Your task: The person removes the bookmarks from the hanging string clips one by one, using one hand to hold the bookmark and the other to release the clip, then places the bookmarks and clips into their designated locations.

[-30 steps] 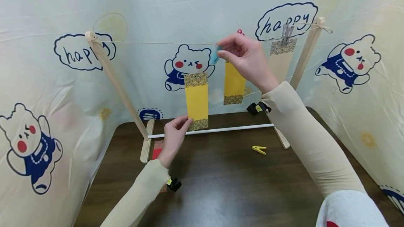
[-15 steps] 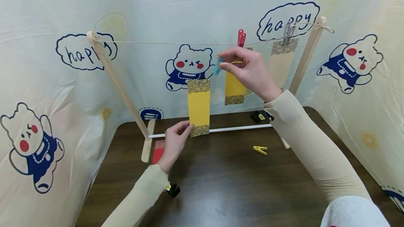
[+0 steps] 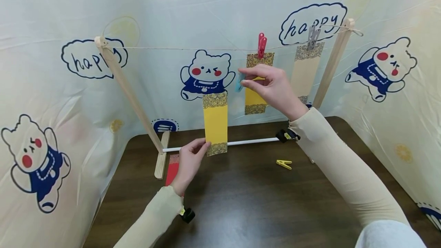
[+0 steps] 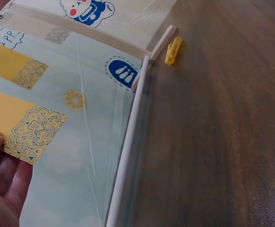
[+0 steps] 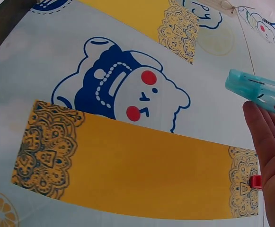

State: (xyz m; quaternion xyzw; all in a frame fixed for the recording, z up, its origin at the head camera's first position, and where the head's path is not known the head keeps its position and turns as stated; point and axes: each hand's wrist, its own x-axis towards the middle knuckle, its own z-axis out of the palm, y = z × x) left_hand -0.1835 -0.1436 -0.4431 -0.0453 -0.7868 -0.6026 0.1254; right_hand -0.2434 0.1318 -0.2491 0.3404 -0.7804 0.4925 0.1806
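My left hand pinches the lower left edge of a yellow paper strip with dark lace-patterned ends. The strip stands upright, its top below the string. Between thumb and fingertips my right hand holds a light blue clothespin, to the right of the strip's top. Behind that hand a second yellow strip hangs from the string by a red clothespin, partly hidden in the head view. Farther right, a grey clothespin holds a beige strip.
Two slanted wooden posts carry the string, joined low down by a white rod. A yellow clothespin lies on the dark wooden table. A red strip lies partly under my left arm. A printed sheet stands behind.
My right hand has come down and away from the string with the blue clothespin. The yellow strip in my left hand has moved lower. The red clothespin and hanging strip's top have come into view.
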